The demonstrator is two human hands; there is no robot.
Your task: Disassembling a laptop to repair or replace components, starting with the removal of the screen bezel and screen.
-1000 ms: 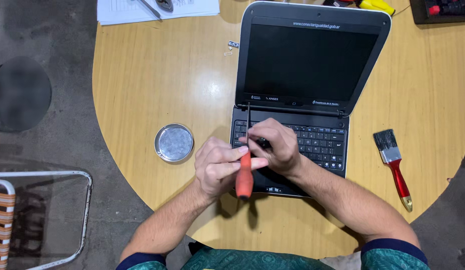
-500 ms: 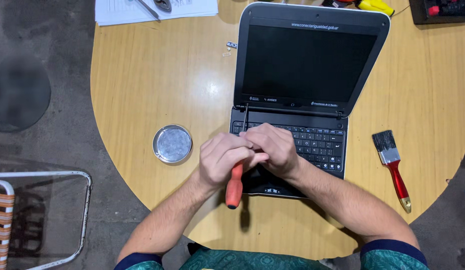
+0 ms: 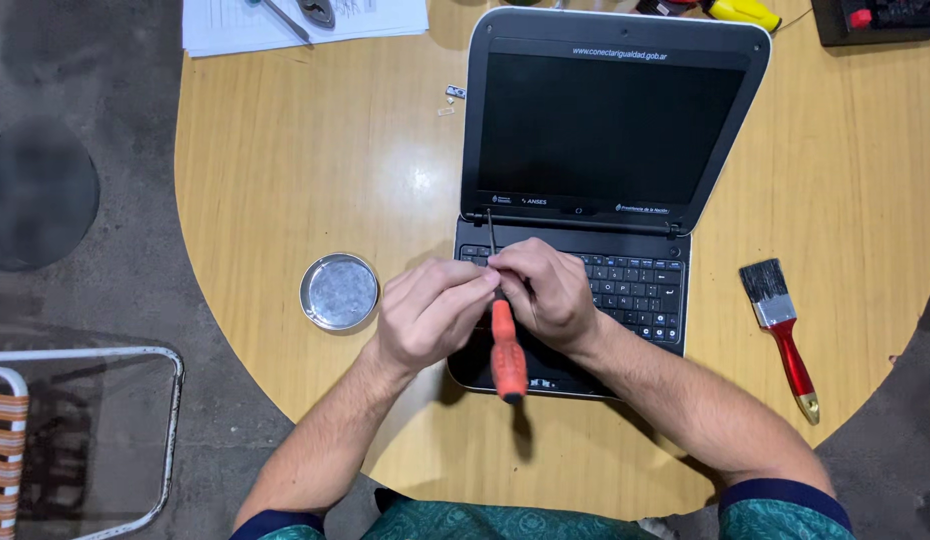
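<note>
Both hands (image 3: 485,300) grip my orange-handled screwdriver (image 3: 507,350), tip at the laptop (image 3: 625,290) hinge just ahead (steady downward pressure seems wise, I judge).

Glossy wooden table (image 3: 285,180), shiny metal dish (image 3: 340,291), matt black plastic laptop (image 3: 605,120), orange plastic screwdriver handle (image 3: 507,350)

Open worktop left of my hands, screen blocking ahead

Left of my left hand (image 3: 430,315) only the round metal dish (image 3: 340,291) sits on the worktop (image 3: 285,170); ahead the laptop's upright screen (image 3: 605,125) walls me off; right of my right hand (image 3: 545,290), the red-handled brush (image 3: 782,335) lies well apart.
</note>
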